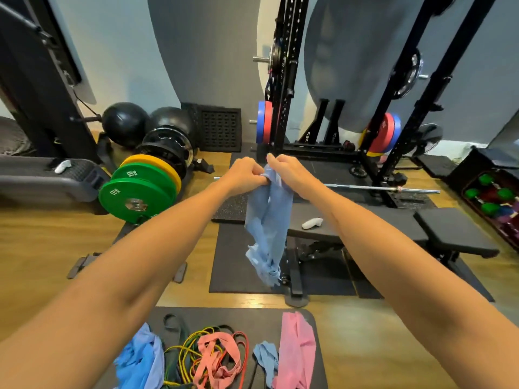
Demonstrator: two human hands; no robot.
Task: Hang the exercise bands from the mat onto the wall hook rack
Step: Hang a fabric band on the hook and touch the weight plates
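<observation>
Nearest: dark mat (314,321) holding tangled bands (213,352), pink, blue, looped tubes. Held above: light-blue band (266,220), top edge pinched by left hand (245,175) and right hand (286,172), remainder hanging knotted. Advice: untangle fully before hanging; hook rack not visible.

A thin, matt, stretchy-looking blue band (266,220) hangs in soft creases above a dark matt mat (238,315) on a glossy wooden floor (42,242), near smooth green weight plates (134,192) and a shiny metal bar (379,188).
</observation>
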